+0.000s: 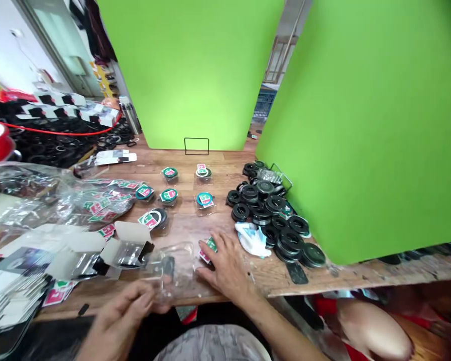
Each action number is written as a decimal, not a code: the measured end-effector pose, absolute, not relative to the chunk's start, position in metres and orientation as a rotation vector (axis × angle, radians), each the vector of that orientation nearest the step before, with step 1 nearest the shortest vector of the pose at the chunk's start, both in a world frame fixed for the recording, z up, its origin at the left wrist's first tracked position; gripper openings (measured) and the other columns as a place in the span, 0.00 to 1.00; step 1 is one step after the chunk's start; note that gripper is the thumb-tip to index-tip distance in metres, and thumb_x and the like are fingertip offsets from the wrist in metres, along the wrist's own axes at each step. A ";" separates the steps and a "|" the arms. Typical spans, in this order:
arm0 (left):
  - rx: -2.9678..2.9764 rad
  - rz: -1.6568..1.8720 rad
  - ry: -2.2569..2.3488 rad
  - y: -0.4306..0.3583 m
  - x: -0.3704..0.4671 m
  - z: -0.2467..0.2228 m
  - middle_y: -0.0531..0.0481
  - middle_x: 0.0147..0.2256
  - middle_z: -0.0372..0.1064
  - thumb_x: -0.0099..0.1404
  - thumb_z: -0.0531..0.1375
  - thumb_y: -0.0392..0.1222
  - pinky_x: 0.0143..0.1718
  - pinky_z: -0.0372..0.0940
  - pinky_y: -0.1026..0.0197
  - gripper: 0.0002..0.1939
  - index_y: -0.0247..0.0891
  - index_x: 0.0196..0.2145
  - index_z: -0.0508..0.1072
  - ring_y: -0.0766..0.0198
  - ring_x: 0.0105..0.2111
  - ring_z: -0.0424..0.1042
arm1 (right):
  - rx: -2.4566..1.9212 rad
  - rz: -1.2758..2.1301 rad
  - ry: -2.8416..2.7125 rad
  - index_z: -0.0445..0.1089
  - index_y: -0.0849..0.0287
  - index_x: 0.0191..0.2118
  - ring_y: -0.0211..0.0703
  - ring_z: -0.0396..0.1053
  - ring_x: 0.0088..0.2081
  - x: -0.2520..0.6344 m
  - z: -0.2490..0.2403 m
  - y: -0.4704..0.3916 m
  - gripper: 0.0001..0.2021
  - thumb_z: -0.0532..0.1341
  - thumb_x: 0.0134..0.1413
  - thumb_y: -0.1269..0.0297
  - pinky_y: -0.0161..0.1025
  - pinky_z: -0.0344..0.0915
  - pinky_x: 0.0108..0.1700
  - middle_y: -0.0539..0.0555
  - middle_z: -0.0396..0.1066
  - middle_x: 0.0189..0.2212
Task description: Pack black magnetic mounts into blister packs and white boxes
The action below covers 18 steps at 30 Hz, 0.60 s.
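Observation:
My left hand (131, 306), slightly blurred, is at the table's front edge with its fingers closed on the near edge of a clear plastic clamshell (178, 265). The clamshell lies opened out, and the table shows through it. My right hand (225, 265) is just to its right, thumb and fingers curled around a red-and-green printed card (209, 245). What lies under that card is hidden by my fingers. Farther back sit several clear packs with round pieces and similar cards, among them one with a teal ring (205, 199) and one with a white ring (154, 219).
Black round lens-cap-like pieces (261, 210) are heaped at the right, beside a crumpled white-and-blue wipe (252, 239). Open white boxes (128, 245) and a plastic bag of cards (105, 200) crowd the left. Green boards (199, 75) stand behind. Another person's bare leg (376, 326) shows lower right.

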<state>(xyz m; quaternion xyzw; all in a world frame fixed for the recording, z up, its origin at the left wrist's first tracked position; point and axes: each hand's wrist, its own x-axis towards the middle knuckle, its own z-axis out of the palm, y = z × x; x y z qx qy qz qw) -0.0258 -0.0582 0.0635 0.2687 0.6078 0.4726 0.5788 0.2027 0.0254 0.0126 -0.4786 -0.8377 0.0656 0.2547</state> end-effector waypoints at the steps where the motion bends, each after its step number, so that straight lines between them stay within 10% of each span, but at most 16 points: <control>1: 0.522 1.085 1.305 -0.060 -0.012 0.046 0.42 0.37 0.76 0.43 0.70 0.49 0.38 0.70 0.53 0.19 0.34 0.30 0.74 0.53 0.34 0.74 | -1.279 0.189 -2.332 0.65 0.54 0.54 0.60 0.56 0.55 0.203 0.005 0.029 0.24 0.64 0.50 0.58 0.59 0.58 0.52 0.63 0.57 0.57; 5: 0.354 1.109 1.092 -0.039 0.013 0.004 0.42 0.33 0.76 0.41 0.72 0.45 0.39 0.70 0.55 0.18 0.35 0.25 0.69 0.49 0.41 0.74 | -1.210 0.192 -2.241 0.64 0.60 0.54 0.55 0.59 0.55 0.216 -0.022 0.038 0.19 0.57 0.57 0.66 0.53 0.61 0.53 0.66 0.57 0.57; 11: 0.470 1.053 1.250 -0.021 0.021 -0.009 0.42 0.26 0.75 0.45 0.69 0.54 0.28 0.70 0.61 0.23 0.32 0.27 0.68 0.63 0.21 0.73 | -1.166 0.274 -1.909 0.60 0.59 0.57 0.50 0.56 0.58 0.221 0.016 0.034 0.20 0.54 0.60 0.64 0.49 0.59 0.57 0.63 0.55 0.57; 18: 0.738 1.091 1.528 -0.029 0.022 -0.018 0.49 0.25 0.71 0.50 0.62 0.54 0.20 0.66 0.62 0.19 0.36 0.32 0.71 0.62 0.21 0.71 | -0.972 0.119 -2.270 0.62 0.65 0.55 0.55 0.58 0.52 0.182 0.015 0.017 0.19 0.54 0.58 0.67 0.53 0.62 0.50 0.68 0.54 0.56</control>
